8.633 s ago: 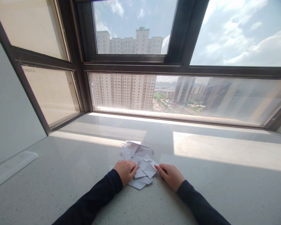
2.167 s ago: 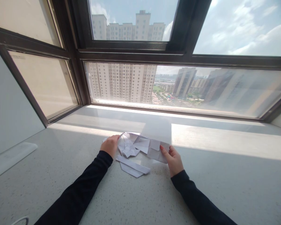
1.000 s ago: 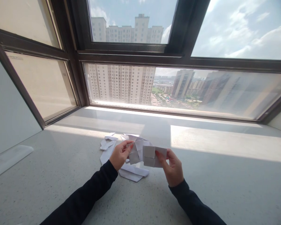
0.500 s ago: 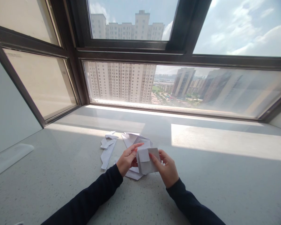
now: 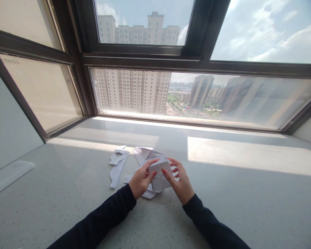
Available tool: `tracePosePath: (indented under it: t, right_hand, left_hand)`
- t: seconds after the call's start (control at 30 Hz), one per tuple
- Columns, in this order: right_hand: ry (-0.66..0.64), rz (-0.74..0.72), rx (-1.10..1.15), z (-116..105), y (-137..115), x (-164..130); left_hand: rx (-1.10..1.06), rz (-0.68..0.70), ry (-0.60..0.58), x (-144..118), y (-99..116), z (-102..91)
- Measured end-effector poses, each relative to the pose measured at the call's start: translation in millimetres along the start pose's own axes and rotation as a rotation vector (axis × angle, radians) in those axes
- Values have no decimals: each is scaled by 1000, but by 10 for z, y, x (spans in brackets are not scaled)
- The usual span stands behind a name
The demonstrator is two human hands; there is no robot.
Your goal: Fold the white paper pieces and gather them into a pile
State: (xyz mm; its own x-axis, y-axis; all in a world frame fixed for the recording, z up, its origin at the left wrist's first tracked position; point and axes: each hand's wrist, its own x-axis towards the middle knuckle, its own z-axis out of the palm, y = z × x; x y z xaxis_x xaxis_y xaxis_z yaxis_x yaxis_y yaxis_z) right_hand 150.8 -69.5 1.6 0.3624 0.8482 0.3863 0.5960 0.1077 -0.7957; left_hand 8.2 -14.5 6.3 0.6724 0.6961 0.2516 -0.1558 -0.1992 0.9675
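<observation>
Between my two hands is a small squarish piece of folded white paper [image 5: 159, 182], held above the sill. My left hand [image 5: 142, 178] grips its left edge, the thumb on the near face and fingers behind. From the right, my right hand [image 5: 180, 180] holds it too, with the thumb pressed on the face near the middle and the fingers at the upper right edge. Creases cross the paper's face. Behind and under it lie folded white paper pieces [image 5: 142, 154], partly hidden by my hands. More paper scraps [image 5: 117, 171] lie just left of them.
The speckled white sill [image 5: 235, 200] carries everything, with bright sun patches near the window. A dark window frame [image 5: 145, 62] runs along the back, with tall buildings outside. At the far left lies a pale, flat, long object [image 5: 11, 176].
The folded paper has turned in my hands, so the small square flap no longer shows and a creased face does. My left thumb now presses on its front. The view shifted slightly.
</observation>
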Motion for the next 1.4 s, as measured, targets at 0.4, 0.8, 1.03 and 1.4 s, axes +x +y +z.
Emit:
tracePosePath:
  t: [0.4,0.8,1.03,1.4]
  right_hand:
    - [130,342,-457,-659,784,716]
    - [217,443,-772,-811,1217,966]
    - [283,438,-719,-849,1233,929]
    - [182,-60,-380,-304,445,487]
  left_hand:
    - [578,139,296,60,-18,-200]
    - [916,181,380,98,47,-446]
    - [1090,105,339,113,-36,-502]
    - [1274,-48,341,59,-106,-456]
